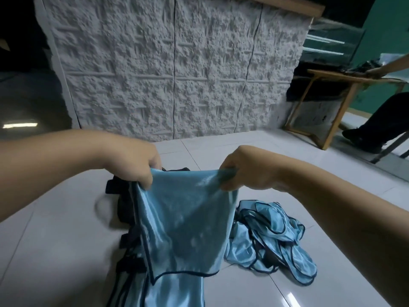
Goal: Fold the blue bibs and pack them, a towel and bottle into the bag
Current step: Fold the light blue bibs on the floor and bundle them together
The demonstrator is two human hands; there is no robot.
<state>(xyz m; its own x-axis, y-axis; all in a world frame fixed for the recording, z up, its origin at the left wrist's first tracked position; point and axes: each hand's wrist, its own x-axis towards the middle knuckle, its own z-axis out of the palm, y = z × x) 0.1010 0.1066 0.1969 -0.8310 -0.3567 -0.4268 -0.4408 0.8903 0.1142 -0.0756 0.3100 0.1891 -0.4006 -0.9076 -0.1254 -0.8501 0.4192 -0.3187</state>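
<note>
A shiny light-blue bib (pixel 183 222) with dark trim hangs folded in front of me, held up by its top edge. My left hand (pixel 135 165) pinches its left corner and my right hand (pixel 241 171) pinches its right corner. Behind and below it, a dark bag (pixel 120 204) lies on the white tiled floor, mostly hidden by the bib. A loose heap of several more blue bibs (pixel 274 240) lies on the floor to the right. More blue fabric (pixel 177 291) trails below the held bib. No towel or bottle is visible.
A white rough-textured panel wall (pixel 172 67) stands a short way ahead. At the right, a wooden table (pixel 338 94) stands with another person's leg (pixel 380 120) and hand beside it. Glossy white floor tiles (pixel 55 251) surround the pile.
</note>
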